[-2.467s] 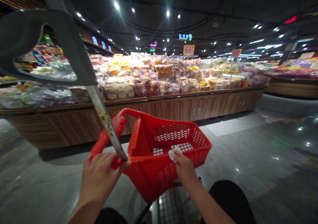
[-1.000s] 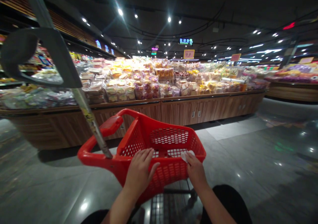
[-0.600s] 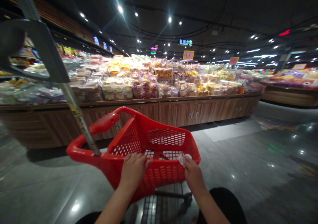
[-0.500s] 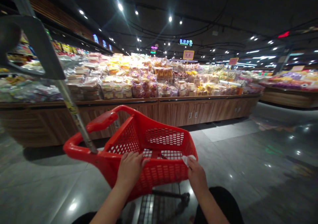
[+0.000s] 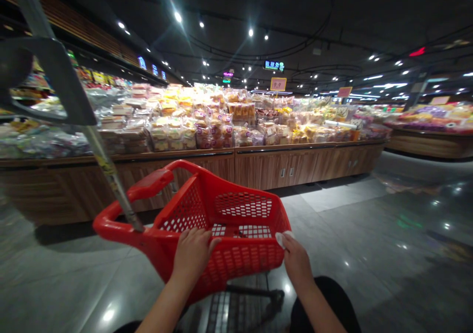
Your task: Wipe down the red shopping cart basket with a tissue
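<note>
Hands apart, both on the near rim of the red plastic shopping basket (image 5: 236,261): left hand (image 5: 192,256) curled over it, right hand (image 5: 297,264) pinching a white tissue (image 5: 280,240) at its corner. Basket sits at 12 o'clock on a metal cart (image 5: 221,313); metal pole (image 5: 111,178) at 10 o'clock; bagged bakery display (image 5: 173,126) farther off at 12.

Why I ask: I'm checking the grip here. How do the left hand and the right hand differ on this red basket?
The left hand curls over the near rim of the red plastic basket with nothing in it, while the right hand pinches a white tissue. The left hand sits towards the middle of that rim, the right hand out at the basket's right corner. Both hands are bare and reach forward from the person.
</note>
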`<state>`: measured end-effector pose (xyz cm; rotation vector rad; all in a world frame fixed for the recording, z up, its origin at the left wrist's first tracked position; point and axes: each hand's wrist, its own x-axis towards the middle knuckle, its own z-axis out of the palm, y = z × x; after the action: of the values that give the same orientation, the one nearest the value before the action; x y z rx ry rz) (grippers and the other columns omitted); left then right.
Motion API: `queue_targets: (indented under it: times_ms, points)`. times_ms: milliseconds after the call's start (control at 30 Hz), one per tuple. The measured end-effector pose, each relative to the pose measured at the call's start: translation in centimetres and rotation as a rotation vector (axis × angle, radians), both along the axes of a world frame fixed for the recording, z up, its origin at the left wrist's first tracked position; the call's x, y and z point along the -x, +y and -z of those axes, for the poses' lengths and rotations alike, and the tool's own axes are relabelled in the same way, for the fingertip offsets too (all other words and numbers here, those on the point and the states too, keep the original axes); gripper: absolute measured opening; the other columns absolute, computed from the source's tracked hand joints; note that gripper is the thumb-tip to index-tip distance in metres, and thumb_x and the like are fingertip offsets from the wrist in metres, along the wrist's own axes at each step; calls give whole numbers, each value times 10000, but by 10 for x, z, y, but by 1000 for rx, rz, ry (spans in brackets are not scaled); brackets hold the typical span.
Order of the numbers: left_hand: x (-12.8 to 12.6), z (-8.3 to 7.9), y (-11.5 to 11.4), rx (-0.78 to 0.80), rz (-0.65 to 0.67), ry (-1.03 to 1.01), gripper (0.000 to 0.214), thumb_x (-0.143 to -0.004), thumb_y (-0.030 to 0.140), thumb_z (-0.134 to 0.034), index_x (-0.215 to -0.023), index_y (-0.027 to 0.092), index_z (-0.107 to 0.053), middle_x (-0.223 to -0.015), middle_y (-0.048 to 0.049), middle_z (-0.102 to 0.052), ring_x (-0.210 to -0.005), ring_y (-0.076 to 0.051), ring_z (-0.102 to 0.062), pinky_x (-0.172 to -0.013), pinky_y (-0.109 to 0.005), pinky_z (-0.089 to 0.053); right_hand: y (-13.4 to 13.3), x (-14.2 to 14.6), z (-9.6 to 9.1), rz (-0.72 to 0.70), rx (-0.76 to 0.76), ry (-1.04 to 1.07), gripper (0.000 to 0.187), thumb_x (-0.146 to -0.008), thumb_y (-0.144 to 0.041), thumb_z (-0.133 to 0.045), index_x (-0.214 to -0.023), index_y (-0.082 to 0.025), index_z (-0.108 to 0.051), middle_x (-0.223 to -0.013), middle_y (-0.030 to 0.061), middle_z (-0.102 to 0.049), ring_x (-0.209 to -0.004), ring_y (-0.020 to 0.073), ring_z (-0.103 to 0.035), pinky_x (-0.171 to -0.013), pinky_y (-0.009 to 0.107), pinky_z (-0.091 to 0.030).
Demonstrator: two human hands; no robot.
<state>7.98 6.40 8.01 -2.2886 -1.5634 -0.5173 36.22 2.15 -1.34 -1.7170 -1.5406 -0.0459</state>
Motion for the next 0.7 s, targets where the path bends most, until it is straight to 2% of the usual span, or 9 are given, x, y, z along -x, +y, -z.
queue_targets:
  times_ms: [200,267,400,467,700]
  points:
    - [6,-1,2,2,6,5,313,-881,407,-431,-773,219,-657,-817,-60,-699,-842,-230,-612,-832,-366,-374,7,51,2,-202,-40,-37,611,-677,43,-410,-1162,-246,-643,-1255,38,-604,-1163,182,-555,-1022,356,-423]
    - [10,-1,4,10,8,6,319,-879,415,-434,-779,215,-662,-810,-60,-698,-836,-230,-610,-831,-368,-376,5,45,0,-200,-28,-31,572,-709,31,-405,-1158,-227,-647,-1236,45,-616,-1155,182,-561,-1021,353,-423]
    - [18,-3,6,21,13,8,316,-875,418,-444,-799,209,-669,-799,-55,-694,-832,-229,-608,-838,-374,-377,-1,1,0,-84,27,-32,514,-741,22,-391,-1110,-193,-677,-1159,66,-661,-1103,198,-597,-990,352,-449]
    - [24,-4,7,24,16,9,310,-876,410,-445,-810,209,-671,-812,-56,-696,-845,-231,-607,-849,-380,-372,-3,-9,5,-53,37,-41,522,-733,32,-390,-1098,-198,-683,-1145,69,-668,-1091,205,-604,-973,356,-462]
    - [55,0,20,31,66,-22,295,-861,434,-466,-830,230,-677,-854,-42,-704,-874,-209,-599,-865,-357,-354,-3,35,18,-300,-96,-40,671,-654,68,-390,-1194,-259,-618,-1272,18,-592,-1162,177,-553,-1009,352,-442]
